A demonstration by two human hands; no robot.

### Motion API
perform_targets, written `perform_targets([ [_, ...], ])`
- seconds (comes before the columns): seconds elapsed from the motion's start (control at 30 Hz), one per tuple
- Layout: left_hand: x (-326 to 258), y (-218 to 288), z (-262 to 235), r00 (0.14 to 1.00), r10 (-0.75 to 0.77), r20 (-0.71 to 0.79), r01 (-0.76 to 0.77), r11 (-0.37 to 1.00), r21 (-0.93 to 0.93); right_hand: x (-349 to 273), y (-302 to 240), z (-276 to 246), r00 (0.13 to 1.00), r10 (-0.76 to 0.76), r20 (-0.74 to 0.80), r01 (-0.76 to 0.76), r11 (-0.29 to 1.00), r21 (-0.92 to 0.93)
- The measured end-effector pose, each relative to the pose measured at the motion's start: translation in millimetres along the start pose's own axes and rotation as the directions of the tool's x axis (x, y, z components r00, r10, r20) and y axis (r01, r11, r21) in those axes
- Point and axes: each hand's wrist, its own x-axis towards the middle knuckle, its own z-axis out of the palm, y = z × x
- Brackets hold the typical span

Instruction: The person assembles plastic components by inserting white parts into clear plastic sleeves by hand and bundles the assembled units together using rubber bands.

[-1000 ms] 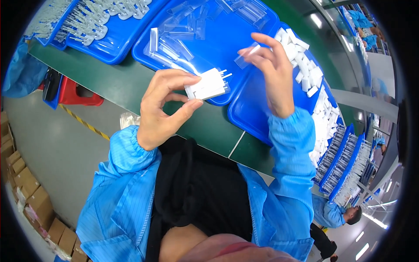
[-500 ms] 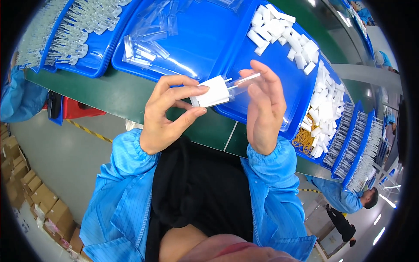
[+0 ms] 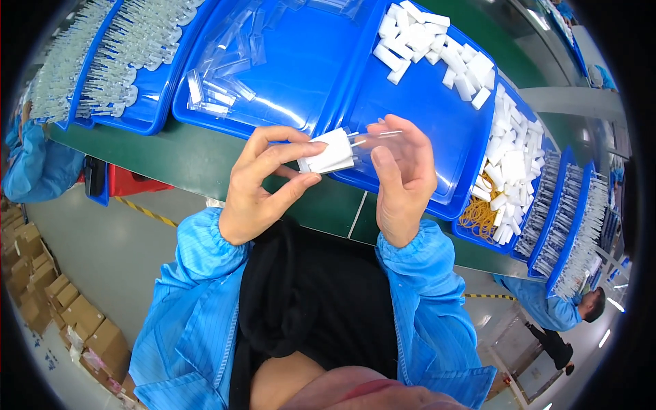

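Note:
My left hand [image 3: 263, 181] pinches a white plug adapter [image 3: 329, 152] between thumb and fingers. Two thin prongs stick out of the adapter's right side, and clear plastic shows along its edges. Just to the right, my right hand [image 3: 408, 178] curls its fingers about a clear plastic sleeve [image 3: 383, 134], which is blurred and lies close to the prongs. Both hands are raised over the near edge of the blue trays. Whether the sleeve touches the prongs I cannot tell.
Clear sleeves [image 3: 219, 96] lie in the left blue tray [image 3: 294, 75]. White blocks [image 3: 437, 51] fill the far end of the middle tray [image 3: 410, 96]. Rubber bands [image 3: 478, 217] and more white pieces [image 3: 509, 164] sit at right. Trays of thin-stemmed pieces [image 3: 137, 48] stand far left.
My right hand has shifted slightly left with the clear sleeve, nearer the adapter. My left hand keeps its grip on the adapter, almost in the same place.

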Motion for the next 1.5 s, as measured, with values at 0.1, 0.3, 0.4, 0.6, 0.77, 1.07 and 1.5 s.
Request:
perform_targets([
  [0.1, 2, 0, -3, 1.000, 0.019, 0.013, -0.019, 0.998, 0.054, 1, -5, -6, 0.997, 0.072, 0.036, -0.070, 0.997, -0.044],
  [0.3, 2, -3, 2, 0.986, 0.168, -0.005, -0.157, 0.927, 0.339, -2, -4, -5, 0.996, 0.072, 0.048, -0.067, 0.993, -0.099],
  [0.4, 3, -2, 3, 0.970, 0.243, -0.025, -0.199, 0.846, 0.495, -2, 2, -8, 0.998, 0.031, 0.052, -0.022, 0.987, -0.162],
  [0.6, 2, 4, 4, 0.990, 0.137, -0.019, -0.125, 0.948, 0.294, 3, 4, -13, 0.994, 0.084, 0.065, -0.079, 0.994, -0.079],
  [0.77, 2, 1, 0, 0.998, 0.043, -0.043, -0.037, 0.991, 0.130, 4, -2, -12, 0.986, 0.138, 0.096, -0.127, 0.985, -0.116],
  [1.07, 4, 7, 2, 0.977, 0.212, -0.004, -0.195, 0.907, 0.374, 10, -2, -19, 0.968, 0.036, 0.247, 0.007, 0.986, -0.168],
  [1.5, 0, -5, -6, 0.997, -0.065, -0.041, 0.054, 0.971, -0.232, 13, -13, -32, 0.969, 0.048, 0.244, 0.036, 0.943, -0.330],
])
